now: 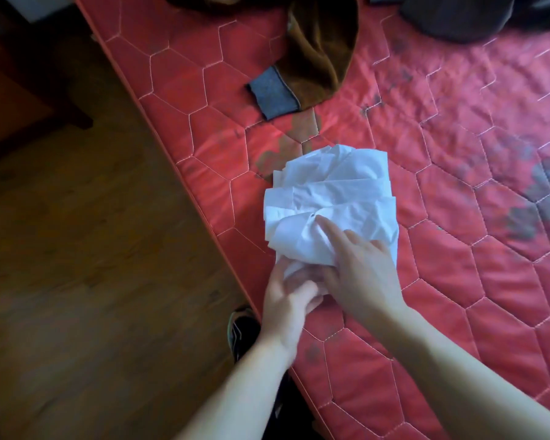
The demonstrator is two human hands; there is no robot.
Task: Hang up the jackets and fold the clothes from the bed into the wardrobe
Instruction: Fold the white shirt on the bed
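The bed (458,217) fills most of my view, a bare red mattress quilted in pale hexagon stitching, with dark grey blotches scattered over its right side and a brownish patch near the middle. Its piped edge runs on a slant from upper left down to the bottom. Left of it lies a brown wooden floor (92,265), and a dark wooden piece of furniture (19,74) stands in the upper left corner.

At the far end of the mattress a brown jacket (321,52) lies crumpled, with a grey cuff (273,96) sticking out toward me. A dark garment (458,17) sits at the upper right.

The white shirt (327,201) lies bunched in rough folds near the mattress edge, straight ahead of me. My right hand (359,268) presses on it with straight fingers, gripping nothing. My left hand (286,300) has its grip curled round the near edge of the cloth. A black shoe (243,331) shows on the floor below.
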